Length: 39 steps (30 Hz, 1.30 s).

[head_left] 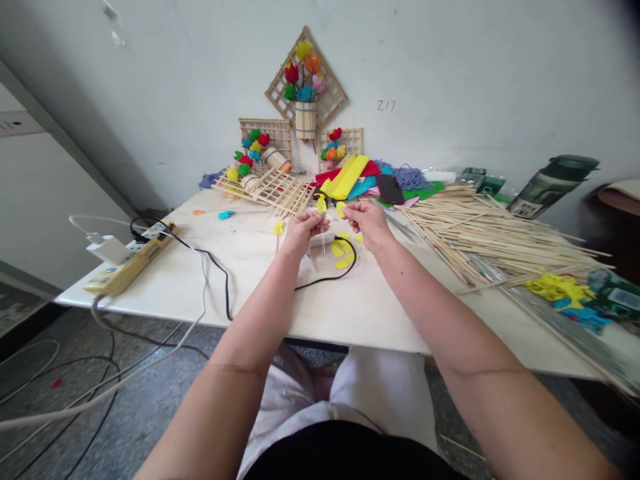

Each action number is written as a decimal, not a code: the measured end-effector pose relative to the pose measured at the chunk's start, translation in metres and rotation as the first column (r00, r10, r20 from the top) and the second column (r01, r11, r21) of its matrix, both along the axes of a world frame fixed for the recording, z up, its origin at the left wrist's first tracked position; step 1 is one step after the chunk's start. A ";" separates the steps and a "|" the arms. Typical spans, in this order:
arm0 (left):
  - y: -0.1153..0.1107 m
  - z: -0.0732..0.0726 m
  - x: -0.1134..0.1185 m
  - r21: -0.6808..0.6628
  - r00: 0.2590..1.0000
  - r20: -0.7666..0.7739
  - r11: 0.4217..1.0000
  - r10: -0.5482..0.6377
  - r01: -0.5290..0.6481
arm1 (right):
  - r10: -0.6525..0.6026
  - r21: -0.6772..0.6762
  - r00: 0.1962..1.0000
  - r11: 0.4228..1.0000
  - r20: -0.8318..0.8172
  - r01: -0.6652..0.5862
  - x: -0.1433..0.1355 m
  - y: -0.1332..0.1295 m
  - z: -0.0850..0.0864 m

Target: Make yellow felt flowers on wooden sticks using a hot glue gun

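Over the middle of the table my left hand (306, 230) is closed on a thin pale wire stem, topped by a yellow flower piece (321, 203). My right hand (367, 221) pinches a single yellow petal (341, 209) a short gap to the right of that flower piece. Beneath the hands lie several loose yellow petals (343, 264). A white tool (323, 239) with a black cord rests there too, partly hidden by my left hand. Left of my hand, another yellow flower piece (279, 228) stands near the tabletop.
A power strip (135, 261) with plugs and cables sits at the left. Behind are stick lattices (280, 190) with coloured flowers, yellow sheets (345, 177) and a phone (390, 189). On the right are wooden sticks (480, 223), yellow scraps (560, 288) and a dark bottle (553, 187).
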<state>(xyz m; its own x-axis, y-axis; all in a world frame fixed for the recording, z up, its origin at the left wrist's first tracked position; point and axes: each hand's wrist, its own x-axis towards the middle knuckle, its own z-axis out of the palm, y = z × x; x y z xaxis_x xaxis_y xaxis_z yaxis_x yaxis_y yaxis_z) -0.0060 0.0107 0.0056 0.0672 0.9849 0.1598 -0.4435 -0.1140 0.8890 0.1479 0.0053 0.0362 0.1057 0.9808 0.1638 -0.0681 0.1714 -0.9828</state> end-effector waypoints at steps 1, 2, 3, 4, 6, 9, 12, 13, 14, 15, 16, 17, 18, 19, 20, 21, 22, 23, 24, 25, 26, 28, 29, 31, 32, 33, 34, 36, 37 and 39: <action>0.000 0.000 0.000 -0.003 1.000 0.001 1.000 -0.005 0.005 | 0.006 -0.008 0.999 1.000 -0.052 -0.007 -0.003 0.000 0.004; -0.001 0.000 0.000 -0.005 1.000 0.001 1.000 -0.010 0.010 | 0.005 -0.015 0.996 1.000 -0.093 -0.007 -0.005 0.000 0.007; -0.001 0.000 0.000 -0.006 1.000 0.000 1.000 -0.014 0.014 | -0.004 -0.019 0.992 1.000 -0.126 0.002 -0.008 0.001 0.010; -0.001 -0.001 0.000 -0.007 1.000 -0.003 1.000 -0.017 0.017 | -0.018 -0.022 0.988 1.000 -0.152 0.015 -0.011 0.002 0.013; -0.001 -0.002 0.000 -0.006 1.000 -0.009 1.000 -0.029 0.029 | -0.049 -0.029 0.980 0.999 -0.195 0.044 -0.017 0.004 0.017; 0.000 -0.003 0.001 0.000 0.998 -0.014 0.998 -0.056 0.056 | -0.068 -0.044 0.961 0.997 -0.267 0.058 -0.027 0.005 0.015; 0.001 -0.005 0.001 -0.006 0.998 -0.015 0.998 -0.067 0.067 | -0.035 -0.073 0.940 0.997 -0.339 0.011 -0.036 0.003 0.005; 0.001 -0.005 0.001 -0.008 0.998 -0.015 0.998 -0.066 0.066 | -0.017 -0.085 0.935 0.996 -0.353 -0.014 -0.039 0.002 0.001; 0.001 -0.006 0.001 -0.007 0.998 -0.016 0.998 -0.065 0.065 | -0.003 -0.094 0.931 0.995 -0.364 -0.033 -0.040 0.001 -0.003; 0.001 -0.006 0.001 -0.002 0.998 -0.019 0.998 -0.067 0.067 | 0.004 -0.100 0.929 0.994 -0.370 -0.044 -0.041 0.000 -0.006; 0.001 -0.006 0.001 0.004 0.997 -0.023 0.997 -0.071 0.071 | 0.003 -0.100 0.927 0.994 -0.374 -0.044 -0.041 -0.001 -0.008; 0.001 -0.007 0.001 0.010 0.997 -0.029 0.997 -0.078 0.078 | -0.006 -0.097 0.927 0.995 -0.375 -0.033 -0.041 -0.002 -0.009; 0.001 -0.007 0.001 0.015 0.996 -0.034 0.996 -0.085 0.085 | -0.022 -0.094 0.927 0.995 -0.374 -0.014 -0.040 -0.003 -0.010; 0.001 -0.007 0.001 0.017 0.995 -0.041 0.996 -0.091 0.092 | -0.043 -0.090 0.927 0.996 -0.373 0.010 -0.039 -0.003 -0.009; 0.001 -0.007 0.001 0.018 0.994 -0.047 0.995 -0.096 0.097 | -0.067 -0.086 0.926 0.996 -0.372 0.037 -0.037 -0.004 -0.009; 0.001 -0.007 0.001 0.018 0.994 -0.051 0.995 -0.097 0.098 | -0.097 -0.083 0.924 0.994 -0.371 0.071 -0.035 -0.004 -0.007; 0.000 -0.007 0.001 0.017 0.994 -0.052 0.995 -0.097 0.098 | -0.131 -0.076 0.919 0.991 -0.372 0.111 -0.033 -0.004 -0.006; 0.000 -0.007 0.001 0.016 0.994 -0.052 0.995 -0.096 0.097 | -0.169 -0.063 0.912 0.986 -0.374 0.157 -0.030 -0.004 -0.004; 0.000 -0.007 0.001 0.015 0.994 -0.050 0.995 -0.096 0.096 | -0.206 -0.045 0.902 0.978 -0.379 0.204 -0.027 -0.003 -0.003; -0.001 -0.007 0.002 0.013 0.994 -0.047 0.995 -0.096 0.097 | -0.235 -0.026 0.893 0.969 -0.383 0.244 -0.025 -0.003 -0.002; -0.001 -0.006 0.002 0.010 0.994 -0.044 0.995 -0.097 0.098 | -0.253 -0.012 0.888 0.963 -0.385 0.269 -0.023 -0.002 -0.002; -0.001 -0.006 0.002 0.007 0.994 -0.045 0.995 -0.100 0.100 | -0.241 -0.016 0.893 0.967 -0.379 0.254 -0.021 -0.002 -0.001; -0.001 -0.006 0.002 0.009 0.994 -0.047 0.995 -0.100 0.101 | -0.217 -0.033 0.900 0.975 -0.377 0.221 -0.021 -0.003 -0.001; -0.001 -0.006 0.002 0.012 0.994 -0.051 0.995 -0.101 0.101 | -0.159 -0.075 0.911 0.987 -0.381 0.141 -0.025 -0.005 -0.002; -0.001 -0.006 0.002 0.013 0.994 -0.051 0.995 -0.101 0.101 | -0.135 -0.089 0.911 0.990 -0.388 0.109 -0.028 -0.006 -0.003; 0.000 -0.006 0.002 0.014 0.994 -0.051 0.995 -0.101 0.102 | -0.119 -0.096 0.910 0.992 -0.396 0.087 -0.031 -0.007 -0.003; 0.000 -0.007 0.002 0.012 0.993 -0.051 0.995 -0.103 0.104 | -0.111 -0.100 0.908 0.992 -0.403 0.077 -0.033 -0.008 -0.004; 0.000 -0.007 0.002 0.008 0.993 -0.050 0.994 -0.106 0.106 | -0.102 -0.106 0.906 0.992 -0.410 0.064 -0.037 -0.010 -0.006; 0.000 -0.007 0.003 0.008 0.993 -0.049 0.994 -0.106 0.107 | -0.099 -0.110 0.906 0.992 -0.412 0.058 -0.038 -0.010 -0.007; -0.001 -0.006 0.003 0.010 0.993 -0.046 0.994 -0.105 0.106 | -0.087 -0.116 0.906 0.992 -0.415 0.042 -0.039 -0.009 -0.009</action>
